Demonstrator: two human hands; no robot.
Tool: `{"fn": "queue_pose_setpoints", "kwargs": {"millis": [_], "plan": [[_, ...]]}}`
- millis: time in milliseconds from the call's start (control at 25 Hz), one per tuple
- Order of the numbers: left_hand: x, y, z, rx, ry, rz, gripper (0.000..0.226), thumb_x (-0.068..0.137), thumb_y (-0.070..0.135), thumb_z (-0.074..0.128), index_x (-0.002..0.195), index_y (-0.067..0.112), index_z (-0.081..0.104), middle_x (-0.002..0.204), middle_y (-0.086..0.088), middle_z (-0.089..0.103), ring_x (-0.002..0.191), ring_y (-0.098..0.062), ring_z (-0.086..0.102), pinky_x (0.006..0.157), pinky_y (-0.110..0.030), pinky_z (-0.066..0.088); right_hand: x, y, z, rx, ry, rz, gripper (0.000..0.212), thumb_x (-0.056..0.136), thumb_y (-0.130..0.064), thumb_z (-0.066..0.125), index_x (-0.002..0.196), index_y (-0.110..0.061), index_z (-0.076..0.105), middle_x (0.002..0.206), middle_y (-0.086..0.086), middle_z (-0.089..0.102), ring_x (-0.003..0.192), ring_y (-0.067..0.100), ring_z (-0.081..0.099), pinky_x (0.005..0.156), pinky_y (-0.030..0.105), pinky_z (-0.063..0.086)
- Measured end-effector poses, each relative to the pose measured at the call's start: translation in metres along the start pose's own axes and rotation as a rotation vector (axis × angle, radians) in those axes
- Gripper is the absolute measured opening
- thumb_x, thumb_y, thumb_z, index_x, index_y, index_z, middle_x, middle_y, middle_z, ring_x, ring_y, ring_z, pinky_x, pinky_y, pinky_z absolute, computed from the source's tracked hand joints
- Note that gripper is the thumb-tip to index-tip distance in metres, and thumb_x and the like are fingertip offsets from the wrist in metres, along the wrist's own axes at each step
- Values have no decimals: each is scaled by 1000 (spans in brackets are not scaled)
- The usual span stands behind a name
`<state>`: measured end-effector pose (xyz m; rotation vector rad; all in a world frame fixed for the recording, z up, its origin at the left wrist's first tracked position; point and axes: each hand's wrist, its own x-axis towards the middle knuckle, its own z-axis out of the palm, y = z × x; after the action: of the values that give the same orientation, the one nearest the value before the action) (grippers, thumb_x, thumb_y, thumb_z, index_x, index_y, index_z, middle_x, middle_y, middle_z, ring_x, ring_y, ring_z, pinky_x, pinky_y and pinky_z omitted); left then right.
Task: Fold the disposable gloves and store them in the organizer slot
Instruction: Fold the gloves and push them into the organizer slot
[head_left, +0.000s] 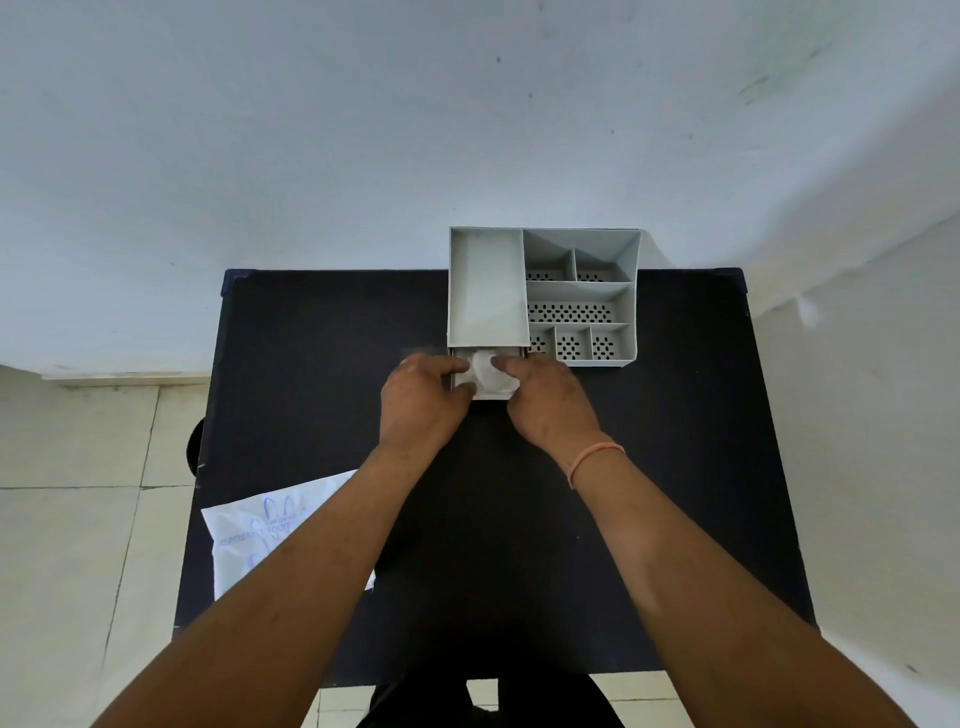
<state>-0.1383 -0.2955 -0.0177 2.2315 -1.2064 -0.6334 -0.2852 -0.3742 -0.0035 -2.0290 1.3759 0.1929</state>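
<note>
A grey plastic organizer (488, 291) with several perforated compartments stands at the far edge of the dark table. Its small drawer (491, 396) is pulled out toward me at the front left. Folded translucent white gloves (488, 371) lie bunched in that drawer. My left hand (423, 397) rests on the drawer's left side, fingers touching the gloves. My right hand (545, 400) presses on the gloves from the right with its fingertips. Part of the drawer and gloves is hidden under my fingers.
A white glove packet with blue print (260, 535) lies at the table's near left edge, partly under my left forearm. The dark table (675, 467) stands against a white wall, with tiled floor on both sides.
</note>
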Motion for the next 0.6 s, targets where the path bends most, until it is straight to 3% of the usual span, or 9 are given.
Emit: {"fn": "queue_pose_setpoints", "kwargs": {"millis": [160,240,400,520,600], "plan": [[-6,-11,10,119,-128,1,41,87,18,87,127,21,80,126,-10,71,111,-26,73,98,-32,54,-8,-10,9,-171,-226,50,81,97,-7,61,163,-45,31,176,15,6,149,41,42,119,48,45],[-4,-10,13,112,-109,0,35,90,12,83,124,20,82,124,-12,70,107,-28,74,96,-31,55,-2,-16,8,-302,-277,94,89,98,-9,61,164,-52,19,176,16,1,147,42,44,113,52,49],[5,-10,11,98,-63,34,27,91,15,83,117,20,85,118,-10,76,99,-24,76,94,-34,60,6,-16,-1,-357,-269,56,91,98,-11,61,164,-52,14,170,19,23,144,42,47,109,52,50],[17,-11,5,76,-55,32,26,90,20,84,115,21,85,116,-5,83,103,-19,77,102,-37,61,4,-5,0,-154,44,1,67,96,-10,61,155,-36,47,140,16,64,127,38,62,103,45,56],[22,-10,1,51,-85,5,26,89,23,85,115,19,86,115,-2,84,103,-17,78,105,-36,60,0,4,7,22,283,23,43,96,-13,64,136,-26,69,121,9,76,113,32,70,101,42,58]]}}
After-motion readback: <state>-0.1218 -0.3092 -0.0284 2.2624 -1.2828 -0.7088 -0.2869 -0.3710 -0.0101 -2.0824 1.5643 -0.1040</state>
